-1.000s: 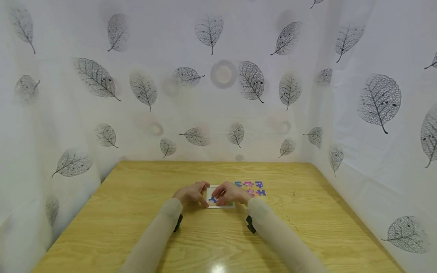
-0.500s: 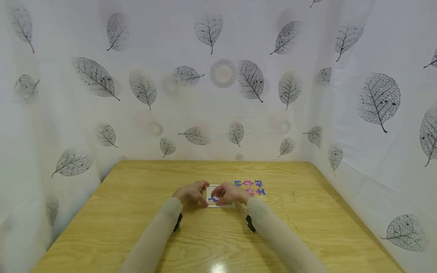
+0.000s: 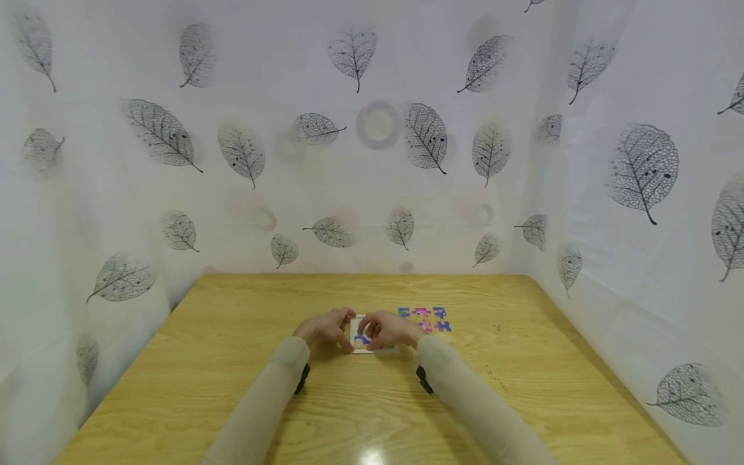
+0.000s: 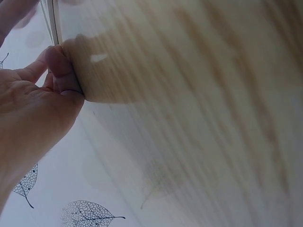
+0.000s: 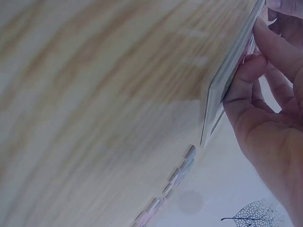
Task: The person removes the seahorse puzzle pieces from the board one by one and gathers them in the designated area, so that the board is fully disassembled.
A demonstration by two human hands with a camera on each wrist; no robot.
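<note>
A small puzzle tray with a white rim lies flat on the wooden table, in the middle of the head view. My left hand holds its left side, the thumb at the near corner and the fingers at the far one. My right hand arches over the tray with curled fingers. Between its thumb and fingertips a blue puzzle piece shows, seemingly pinched there. The right wrist view has the tray's edge beside the right hand, whose fingers hide the inside.
Several loose pink and blue puzzle pieces lie in two rows just right of the tray, some behind the right hand. Around the wooden table hangs a white curtain printed with leaves.
My right fingers have shifted very slightly over the tray. The left hand, the tray and the loose pieces stay in place; the head view drifts a little.
</note>
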